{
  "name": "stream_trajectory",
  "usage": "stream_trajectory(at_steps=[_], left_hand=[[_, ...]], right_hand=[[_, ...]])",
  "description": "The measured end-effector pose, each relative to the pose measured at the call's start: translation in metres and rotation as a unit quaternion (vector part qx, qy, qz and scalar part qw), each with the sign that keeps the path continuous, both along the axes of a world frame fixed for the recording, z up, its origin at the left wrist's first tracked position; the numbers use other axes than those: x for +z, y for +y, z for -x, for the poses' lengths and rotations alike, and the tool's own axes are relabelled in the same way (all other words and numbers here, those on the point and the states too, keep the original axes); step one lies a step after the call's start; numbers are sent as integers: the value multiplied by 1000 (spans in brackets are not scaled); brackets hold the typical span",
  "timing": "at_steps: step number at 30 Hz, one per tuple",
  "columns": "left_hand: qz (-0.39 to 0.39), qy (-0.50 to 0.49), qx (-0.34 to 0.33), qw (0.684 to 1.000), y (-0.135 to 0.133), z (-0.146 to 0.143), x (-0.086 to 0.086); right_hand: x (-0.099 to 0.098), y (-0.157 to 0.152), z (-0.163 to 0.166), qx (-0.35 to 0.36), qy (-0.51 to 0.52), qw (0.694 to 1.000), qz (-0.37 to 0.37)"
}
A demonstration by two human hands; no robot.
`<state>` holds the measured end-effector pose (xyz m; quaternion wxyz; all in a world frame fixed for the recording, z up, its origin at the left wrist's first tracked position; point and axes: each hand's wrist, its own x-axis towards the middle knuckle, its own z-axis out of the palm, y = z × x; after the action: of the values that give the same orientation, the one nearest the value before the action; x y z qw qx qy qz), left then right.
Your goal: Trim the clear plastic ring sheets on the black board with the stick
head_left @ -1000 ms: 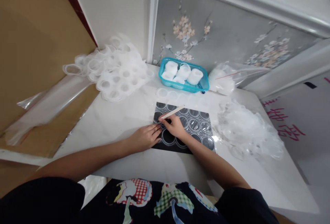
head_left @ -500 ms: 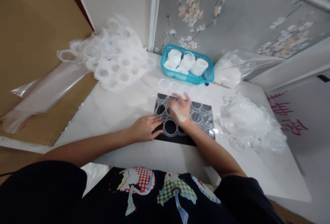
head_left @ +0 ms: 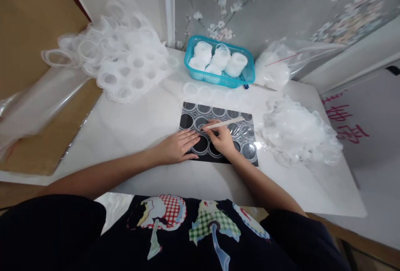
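A black sheet (head_left: 215, 160) printed or laid with rows of pale rings lies flat on the white table. My left hand (head_left: 178, 147) rests palm down across its left part, fingers stretched out. Over the middle of the sheet, my right hand (head_left: 223, 140) pinches a thin, pale, flat stick-like tool (head_left: 230, 121). The tool's tip points left, down at a ring close to my left fingertips; its tail slants up to the right. What kind of tool it is cannot be made out. My right hand hides some of the rings.
Behind the sheet stands a turquoise basket (head_left: 215, 80) with white rolls of rings. A row of clear rings (head_left: 190, 89) lies before it. Ring-holed plastic scraps (head_left: 131, 63) pile up at left, more clear scraps (head_left: 300, 131) at right. A clear bag (head_left: 275, 73) sits beside the basket.
My right hand, blurred before, has come down and steadied on the sheet, and the pale tool now shows plainly in it. My left hand stays flat. The whole view has shifted a little.
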<state>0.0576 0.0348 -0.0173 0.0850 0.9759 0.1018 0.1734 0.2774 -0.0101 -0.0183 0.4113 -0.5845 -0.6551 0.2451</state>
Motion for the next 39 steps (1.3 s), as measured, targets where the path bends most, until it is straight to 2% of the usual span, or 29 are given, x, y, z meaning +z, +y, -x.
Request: stream_trajectory(at_steps=[8, 18, 22, 26, 28, 30, 32, 34, 35, 37, 39], left_hand=[[46, 60, 0, 997, 0, 3, 1], [69, 61, -2, 996, 0, 5, 0], [73, 74, 2, 995, 0, 5, 0], [88, 64, -1, 994, 1, 5, 1], [100, 60, 0, 993, 1, 5, 3], [112, 71, 6, 991, 1, 6, 5], [121, 89, 13, 989, 1, 7, 8], [123, 101, 18, 987, 1, 8, 10], [122, 103, 18, 987, 1, 9, 10], [119, 102, 21, 987, 2, 11, 11], [116, 96, 26, 988, 6, 10, 11]], right_hand=[[4, 0, -1, -7, 2, 1000, 9], [2, 0, -2, -10, -26, 1000, 2], [1, -8, 2, -20, -143, 989, -33], [-5, -25, 17, -16, -293, 950, -108], [-6, -23, 18, -8, -330, 936, -124], [-1, -9, 6, -18, -344, 930, -127], [12, 14, -18, -89, -319, 933, -139], [31, 36, -48, -251, -220, 927, -173], [40, 42, -60, -294, -162, 924, -181], [53, 43, -72, -279, -97, 939, -174], [55, 31, -68, -200, -67, 970, -118]])
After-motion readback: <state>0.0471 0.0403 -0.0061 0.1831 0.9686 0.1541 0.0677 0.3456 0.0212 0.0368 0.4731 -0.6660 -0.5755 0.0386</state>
